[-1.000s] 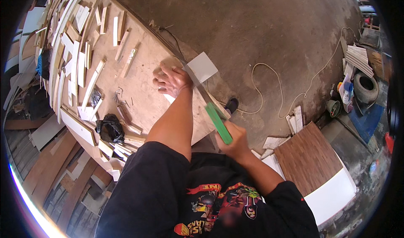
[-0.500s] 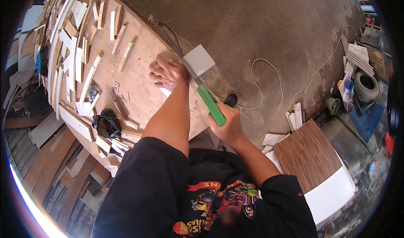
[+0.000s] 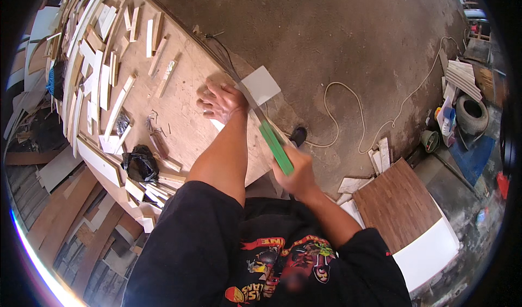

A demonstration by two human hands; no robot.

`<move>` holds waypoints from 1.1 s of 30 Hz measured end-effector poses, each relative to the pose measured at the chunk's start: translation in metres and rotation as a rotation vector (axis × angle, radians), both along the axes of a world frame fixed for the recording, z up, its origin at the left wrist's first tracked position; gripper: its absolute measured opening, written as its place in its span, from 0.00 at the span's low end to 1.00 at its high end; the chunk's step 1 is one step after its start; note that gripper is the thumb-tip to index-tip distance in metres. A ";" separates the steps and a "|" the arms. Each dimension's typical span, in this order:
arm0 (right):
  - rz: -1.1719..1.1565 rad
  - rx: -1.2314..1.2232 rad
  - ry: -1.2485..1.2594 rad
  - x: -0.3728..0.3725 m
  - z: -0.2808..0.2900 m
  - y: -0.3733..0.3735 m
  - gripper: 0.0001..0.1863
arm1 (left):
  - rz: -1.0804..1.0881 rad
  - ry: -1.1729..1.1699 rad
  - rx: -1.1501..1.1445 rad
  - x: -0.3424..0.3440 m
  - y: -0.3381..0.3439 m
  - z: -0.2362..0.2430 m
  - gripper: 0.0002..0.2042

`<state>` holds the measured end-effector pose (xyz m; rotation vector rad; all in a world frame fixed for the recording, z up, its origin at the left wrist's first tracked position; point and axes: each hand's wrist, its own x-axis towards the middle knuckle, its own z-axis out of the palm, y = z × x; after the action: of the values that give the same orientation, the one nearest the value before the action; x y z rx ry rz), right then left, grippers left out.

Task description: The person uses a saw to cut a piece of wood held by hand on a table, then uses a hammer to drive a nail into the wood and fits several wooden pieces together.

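My right hand (image 3: 296, 171) is wrapped round the green handle of a handsaw (image 3: 276, 148). Its blade runs up and to the left along the edge of the wooden worktable (image 3: 187, 111), beside a white board (image 3: 261, 85) whose squarish end juts out over the floor. My left hand (image 3: 222, 100) bears down on this board near the table edge, fingers bent over it. Part of a white piece also shows under the left wrist; most of what lies beneath that hand is hidden. Where the blade meets the board is hard to make out.
Several wood offcuts (image 3: 117, 100), a black plastic bag (image 3: 140, 163) and loose nails (image 3: 152, 123) lie on the table's left part. A pale cable (image 3: 359, 98) winds across the floor. At right are a brown wood-grain panel (image 3: 397, 204) and a tyre (image 3: 472, 114).
The saw and my right hand have drawn back a little toward my body. My left hand keeps its place on the board. The whole view has shifted slightly.
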<state>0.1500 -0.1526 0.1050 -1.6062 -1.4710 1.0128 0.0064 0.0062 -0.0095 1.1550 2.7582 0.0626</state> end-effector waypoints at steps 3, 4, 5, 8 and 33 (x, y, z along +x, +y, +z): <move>0.000 -0.019 -0.003 0.009 0.010 -0.025 0.09 | -0.004 -0.014 0.012 0.000 -0.009 0.000 0.28; 0.003 -0.038 -0.005 0.012 0.012 -0.021 0.10 | -0.004 -0.023 0.031 0.001 -0.007 -0.001 0.28; 0.006 -0.055 -0.006 0.014 0.013 -0.018 0.10 | -0.005 -0.033 0.049 0.001 -0.006 -0.002 0.27; 0.047 0.008 -0.024 0.017 0.013 -0.004 0.10 | 0.059 -0.055 0.026 0.002 -0.001 -0.004 0.26; 0.088 -0.051 -0.011 0.046 0.045 -0.028 0.11 | 0.160 0.034 0.018 0.005 0.008 -0.009 0.20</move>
<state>0.1960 -0.1808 0.1497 -1.5973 -1.5467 1.1006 0.0115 0.0147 -0.0183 0.9451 2.8809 0.0869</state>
